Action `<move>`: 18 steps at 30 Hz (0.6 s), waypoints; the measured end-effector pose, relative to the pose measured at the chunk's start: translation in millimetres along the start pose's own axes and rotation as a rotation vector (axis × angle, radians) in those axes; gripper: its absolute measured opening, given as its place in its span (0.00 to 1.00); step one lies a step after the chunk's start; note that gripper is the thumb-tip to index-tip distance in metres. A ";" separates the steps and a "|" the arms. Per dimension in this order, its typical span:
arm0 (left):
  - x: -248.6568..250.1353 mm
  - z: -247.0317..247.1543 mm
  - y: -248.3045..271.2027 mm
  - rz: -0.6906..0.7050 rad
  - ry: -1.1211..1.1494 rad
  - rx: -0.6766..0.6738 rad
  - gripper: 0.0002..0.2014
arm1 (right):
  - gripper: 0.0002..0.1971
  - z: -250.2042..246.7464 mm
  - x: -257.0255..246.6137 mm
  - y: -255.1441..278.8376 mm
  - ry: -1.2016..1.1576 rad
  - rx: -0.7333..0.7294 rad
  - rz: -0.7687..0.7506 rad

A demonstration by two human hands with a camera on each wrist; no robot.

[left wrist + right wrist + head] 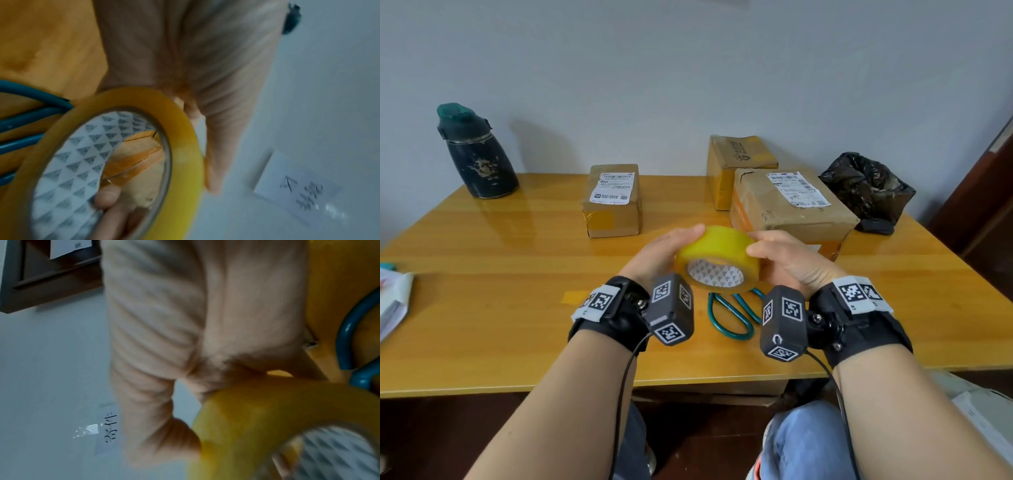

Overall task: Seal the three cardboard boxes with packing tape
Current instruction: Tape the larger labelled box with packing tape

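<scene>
A roll of yellow packing tape [717, 245] with a white patterned core is held above the table's front middle. My left hand [666, 251] grips its left side and my right hand [786, 258] grips its right side, thumb on top. The left wrist view shows the roll [185, 146] against my fingers [216, 129], and the right wrist view shows the roll [267, 405] under my thumb [160, 426]. Three cardboard boxes stand behind: a small one [613, 202], a large one [787, 209] and a tall one [736, 161] at the back.
Teal-handled scissors [732, 317] lie on the wooden table [500, 274] just below the roll. A dark bottle [477, 154] stands far left, a black plastic bag [866, 188] far right, and papers [392, 305] lie at the left edge.
</scene>
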State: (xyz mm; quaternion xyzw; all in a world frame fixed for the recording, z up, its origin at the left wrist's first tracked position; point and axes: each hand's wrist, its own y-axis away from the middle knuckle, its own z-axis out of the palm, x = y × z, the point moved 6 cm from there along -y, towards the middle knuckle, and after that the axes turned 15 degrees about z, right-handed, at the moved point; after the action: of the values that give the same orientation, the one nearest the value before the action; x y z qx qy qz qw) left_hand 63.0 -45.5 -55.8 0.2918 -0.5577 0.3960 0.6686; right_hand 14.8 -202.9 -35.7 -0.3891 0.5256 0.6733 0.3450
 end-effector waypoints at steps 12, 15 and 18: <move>-10.1 6.9 -20.0 0.030 -0.013 0.107 0.50 | 0.11 3.8 -2.9 -1.4 0.123 0.210 -0.073; -12.0 0.3 -18.4 0.030 -0.010 0.093 0.39 | 0.15 9.8 -0.3 3.7 0.098 0.057 -0.058; -17.3 -1.0 -14.8 0.010 0.070 0.116 0.27 | 0.17 10.4 2.0 2.2 0.100 0.020 -0.062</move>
State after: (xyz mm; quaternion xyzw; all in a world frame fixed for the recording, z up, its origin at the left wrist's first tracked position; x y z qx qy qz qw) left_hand 75.0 -55.9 -72.1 0.3134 -0.5116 0.4411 0.6675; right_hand 10.2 -193.2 -35.0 -0.4348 0.5367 0.6366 0.3429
